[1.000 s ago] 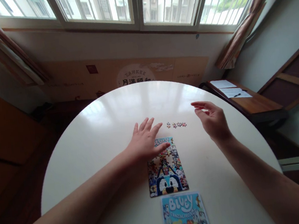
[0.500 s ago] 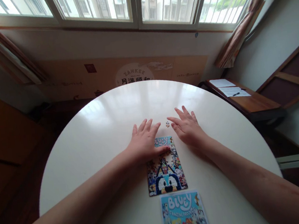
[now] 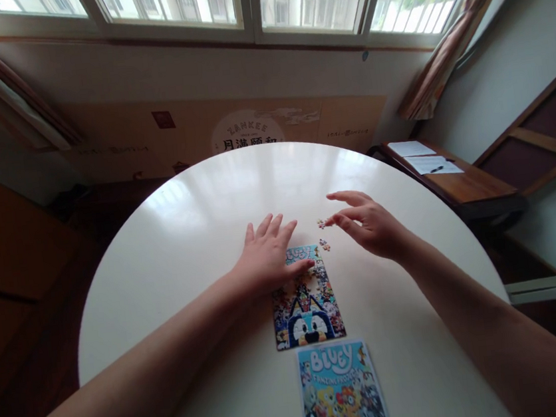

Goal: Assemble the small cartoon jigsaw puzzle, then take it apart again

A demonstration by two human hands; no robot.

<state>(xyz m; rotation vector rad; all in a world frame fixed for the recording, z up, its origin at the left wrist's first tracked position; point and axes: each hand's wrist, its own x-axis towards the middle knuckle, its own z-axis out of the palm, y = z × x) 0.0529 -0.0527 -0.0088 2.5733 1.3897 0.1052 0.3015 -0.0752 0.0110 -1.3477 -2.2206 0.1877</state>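
A partly assembled jigsaw puzzle [image 3: 313,325] lies on the white table, with a blue cartoon dog face at its lower end and an unfilled patch nearer the top. My left hand [image 3: 268,253] is spread flat, its thumb over the puzzle's upper part and its other fingers on the table beyond the upper left corner. Off the puzzle's upper right lie small loose puzzle pieces [image 3: 325,245]. At another small group of pieces [image 3: 320,224], a fingertip of my right hand [image 3: 367,222] touches down. That hand's fingers are apart, and no piece shows lifted in it.
Below the puzzle lies a picture sheet [image 3: 344,395] with the Bluey title. The round white table [image 3: 163,261] has its curved far edge near a decorated board [image 3: 114,137] under the window. To the right stands a wooden desk [image 3: 480,182] with papers and a pen.
My right hand has shifted right and turned inward, a fingertip now down at the pieces. The small pieces now lie in two separate groups. My left hand stays nearly in place.
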